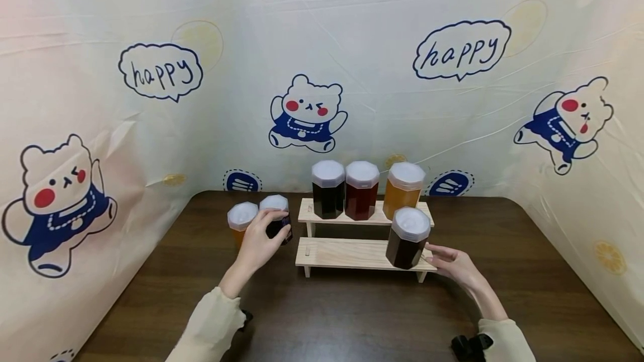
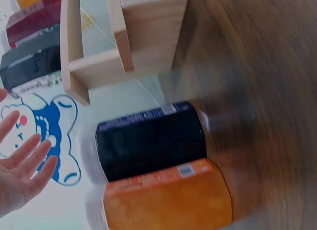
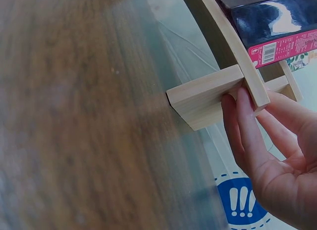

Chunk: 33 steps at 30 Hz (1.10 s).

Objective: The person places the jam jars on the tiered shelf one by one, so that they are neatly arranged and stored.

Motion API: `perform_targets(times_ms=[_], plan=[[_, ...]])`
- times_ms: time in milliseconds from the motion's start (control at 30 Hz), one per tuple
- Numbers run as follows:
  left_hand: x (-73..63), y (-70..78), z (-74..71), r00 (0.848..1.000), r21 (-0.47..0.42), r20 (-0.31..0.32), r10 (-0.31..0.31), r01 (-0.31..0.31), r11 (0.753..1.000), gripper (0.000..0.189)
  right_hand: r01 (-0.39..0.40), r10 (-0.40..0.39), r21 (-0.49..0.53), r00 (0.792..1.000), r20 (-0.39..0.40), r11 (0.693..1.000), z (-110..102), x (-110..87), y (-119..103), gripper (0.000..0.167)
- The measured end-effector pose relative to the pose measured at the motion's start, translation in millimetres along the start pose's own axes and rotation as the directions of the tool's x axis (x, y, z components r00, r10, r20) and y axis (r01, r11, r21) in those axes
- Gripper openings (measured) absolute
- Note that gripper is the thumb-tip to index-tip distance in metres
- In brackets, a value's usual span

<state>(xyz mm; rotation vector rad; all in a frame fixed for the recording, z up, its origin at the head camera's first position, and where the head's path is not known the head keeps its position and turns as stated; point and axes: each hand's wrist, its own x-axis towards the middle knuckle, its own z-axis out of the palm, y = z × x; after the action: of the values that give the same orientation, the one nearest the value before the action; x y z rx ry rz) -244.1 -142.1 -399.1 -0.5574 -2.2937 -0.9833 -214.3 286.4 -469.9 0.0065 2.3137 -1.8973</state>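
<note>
A two-step wooden rack (image 1: 347, 251) stands on the table. My right hand (image 1: 455, 267) grips the right end of its lower board; in the right wrist view, fingers (image 3: 250, 128) lie below the board beside its leg. A dark jar (image 1: 406, 244) with a white lid sits on that step, close to my fingertips. On the left, my left hand (image 1: 260, 241) is raised at a dark jar (image 2: 151, 143) on the table. The left wrist view shows that hand's fingers spread, apart from the jar. An orange jar (image 2: 168, 200) stands beside it, partly hidden by my hand in the head view.
The upper step bears a black jar (image 1: 328, 197), a dark red jar (image 1: 361, 199) and an amber jar (image 1: 402, 197), all with white lids. A printed curtain (image 1: 372, 116) hangs behind and around the brown table (image 1: 342, 317).
</note>
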Motion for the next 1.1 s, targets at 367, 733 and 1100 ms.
perform_targets(times_ms=[367,733,1100], plan=[[1.7,-16.7,-17.3,0.999,0.072,-0.024,-0.026,0.028,0.997,0.027,0.044,-0.045,0.028,0.999,0.026,0.999,-1,-0.1,1,0.046],[0.9,-41.1,-28.2,0.998,0.11,-0.052,-0.04,0.045,0.993,0.026,-0.007,0.007,0.019,1.0,0.003,1.0,0,0.4,-1,0.053],[-1.3,-57.6,-31.2,0.992,0.145,-0.039,-0.12,0.125,0.982,0.034,0.002,-0.002,0.042,1.0,0.01,0.999,0,-2.1,-3,0.049]])
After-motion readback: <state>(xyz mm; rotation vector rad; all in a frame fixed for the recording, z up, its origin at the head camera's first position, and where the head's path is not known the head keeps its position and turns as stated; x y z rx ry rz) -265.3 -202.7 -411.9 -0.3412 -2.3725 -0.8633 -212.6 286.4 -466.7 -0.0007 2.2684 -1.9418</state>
